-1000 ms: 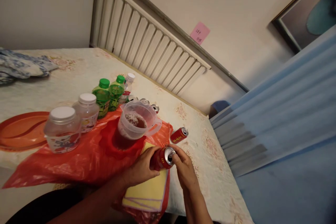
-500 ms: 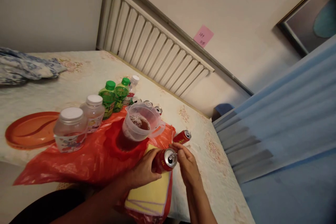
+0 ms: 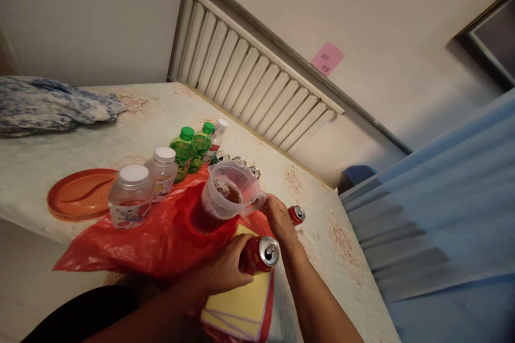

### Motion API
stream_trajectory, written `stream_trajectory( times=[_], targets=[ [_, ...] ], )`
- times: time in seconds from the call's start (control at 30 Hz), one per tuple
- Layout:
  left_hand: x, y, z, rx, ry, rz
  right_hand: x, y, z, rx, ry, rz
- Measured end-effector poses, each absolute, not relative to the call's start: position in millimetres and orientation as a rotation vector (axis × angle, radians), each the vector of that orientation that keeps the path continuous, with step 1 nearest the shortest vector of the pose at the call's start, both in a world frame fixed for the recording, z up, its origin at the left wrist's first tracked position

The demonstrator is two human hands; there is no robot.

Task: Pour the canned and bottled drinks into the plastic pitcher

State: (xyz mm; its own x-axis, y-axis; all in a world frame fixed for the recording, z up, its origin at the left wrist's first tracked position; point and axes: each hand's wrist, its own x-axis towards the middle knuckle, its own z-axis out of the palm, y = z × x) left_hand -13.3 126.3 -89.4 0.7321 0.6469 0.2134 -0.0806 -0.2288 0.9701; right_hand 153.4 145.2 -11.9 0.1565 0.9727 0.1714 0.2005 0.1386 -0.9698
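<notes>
Upright in my left hand (image 3: 227, 268) is a red drink can (image 3: 254, 257), its silver top opened and turned toward me. My right hand (image 3: 279, 217) has its fingers together at the handle of a clear plastic jug (image 3: 211, 201); part of the grip is hidden. Dark brown, foamy liquid stands in the jug, which sits in a red basin (image 3: 183, 220). Below the can lies a folded yellow cloth (image 3: 237, 303). Just past my right hand stands another opened red can (image 3: 296, 215).
Two clear jars with white lids (image 3: 131, 195) (image 3: 163, 171), green-capped bottles (image 3: 183, 153) and a white-capped bottle (image 3: 219, 134) line the left side. Several opened cans (image 3: 254, 172) stand behind the jug. An orange lid (image 3: 80, 195) and red plastic bag (image 3: 108, 246) lie on the table.
My right hand has moved away from the can in my left hand, forward to the jug's handle. The left hand still holds its can. The view has shifted a little left.
</notes>
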Motion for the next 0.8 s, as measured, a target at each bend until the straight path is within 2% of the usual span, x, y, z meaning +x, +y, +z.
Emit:
stream_trajectory(
  times=[0.33, 0.8],
  targets=[
    [-26, 127, -86, 1.677, 0.47, 0.658, 133, 176, -8, -1.129, -1.189, 1.096],
    [-24, 126, -99, 1.696, 0.404, 0.708, 113, 180, 28, -1.156, -1.078, 0.994]
  ],
)
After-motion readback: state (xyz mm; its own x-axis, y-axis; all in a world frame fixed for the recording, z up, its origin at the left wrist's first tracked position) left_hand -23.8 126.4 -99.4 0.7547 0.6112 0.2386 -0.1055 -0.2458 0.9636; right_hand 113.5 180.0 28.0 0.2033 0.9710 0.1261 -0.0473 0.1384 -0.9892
